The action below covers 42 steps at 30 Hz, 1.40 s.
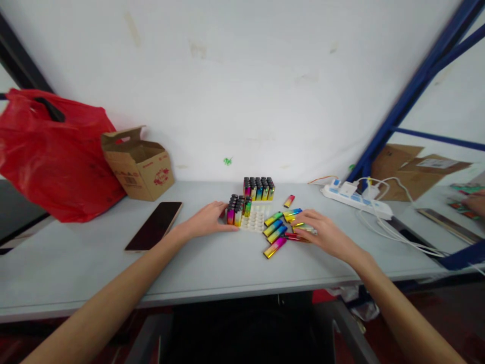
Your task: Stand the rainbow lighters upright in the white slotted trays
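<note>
A white tray (pixel 253 221) with round holes lies on the table, its left part filled with upright lighters (pixel 238 212) in shiny mixed colours with black tops. My left hand (pixel 209 219) grips the tray's left side, thumb along the front edge and fingers behind. Right of the tray, loose lighters (pixel 275 233) lie flat in a pile. My right hand (pixel 317 231) is over the pile's right end, its fingers curled down on a yellow-silver lighter (pixel 306 229); the fingertips are partly hidden. A red lighter (pixel 297 237) lies just below those fingers.
A full block of upright lighters (pixel 259 189) stands behind the tray, with a single lighter (pixel 289 201) to its right. A phone (pixel 154 226), open carton (pixel 140 164) and red bag (pixel 56 156) are leftward. A power strip (pixel 356 200) with cables lies right, near another person's hand (pixel 474 203).
</note>
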### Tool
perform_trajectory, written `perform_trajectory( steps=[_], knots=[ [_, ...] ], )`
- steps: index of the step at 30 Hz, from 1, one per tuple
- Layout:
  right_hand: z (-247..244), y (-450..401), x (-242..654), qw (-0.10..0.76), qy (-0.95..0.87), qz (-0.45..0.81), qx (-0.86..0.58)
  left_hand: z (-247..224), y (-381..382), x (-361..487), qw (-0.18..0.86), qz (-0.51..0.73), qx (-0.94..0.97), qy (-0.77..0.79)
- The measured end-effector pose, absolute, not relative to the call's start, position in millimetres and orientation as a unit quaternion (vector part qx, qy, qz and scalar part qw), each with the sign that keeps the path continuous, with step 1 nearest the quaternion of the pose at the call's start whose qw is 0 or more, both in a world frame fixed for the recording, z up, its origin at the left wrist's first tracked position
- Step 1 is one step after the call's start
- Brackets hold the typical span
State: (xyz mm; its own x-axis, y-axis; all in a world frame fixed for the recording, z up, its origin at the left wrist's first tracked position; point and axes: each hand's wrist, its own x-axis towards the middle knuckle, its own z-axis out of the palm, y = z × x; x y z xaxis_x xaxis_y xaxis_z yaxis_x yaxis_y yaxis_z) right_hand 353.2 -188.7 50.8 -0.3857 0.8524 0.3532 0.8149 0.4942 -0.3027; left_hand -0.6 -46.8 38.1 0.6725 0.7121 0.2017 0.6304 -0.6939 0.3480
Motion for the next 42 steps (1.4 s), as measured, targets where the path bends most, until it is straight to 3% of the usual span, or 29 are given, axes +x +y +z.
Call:
perform_trajectory(
  steps=[7,13,21,28,31,36,42],
  knots=[
    [59.8,-149.2,322.6,0.1,-0.887,0.101,-0.439,39.1,-48.1,-0.3,0.12,0.159,0.909,0.366],
    [59.9,-143.2,333.5,0.08,-0.892,0.095,-0.435,35.0,-45.3,-1.5,0.108,0.158,0.914,0.357],
    [68.1,-143.9,344.4,0.216,-0.831,0.206,-0.469,37.0,-46.3,-1.6,0.104,0.146,0.918,0.355],
    [68.6,-111.6,330.9,0.477,-0.672,0.291,-0.485,35.7,-45.3,-1.5,0.104,0.146,0.918,0.355],
    [78.5,-98.6,308.2,0.555,-0.598,0.382,-0.434,35.3,-44.9,-1.4,0.098,0.146,0.917,0.357],
    [85.1,-92.3,265.8,0.544,-0.563,0.521,-0.34,34.4,-45.2,-1.8,0.103,0.149,0.918,0.353],
    [54.9,-93.2,246.4,0.478,-0.542,0.529,-0.445,34.6,-46.1,-1.3,0.104,0.15,0.919,0.348]
  ],
)
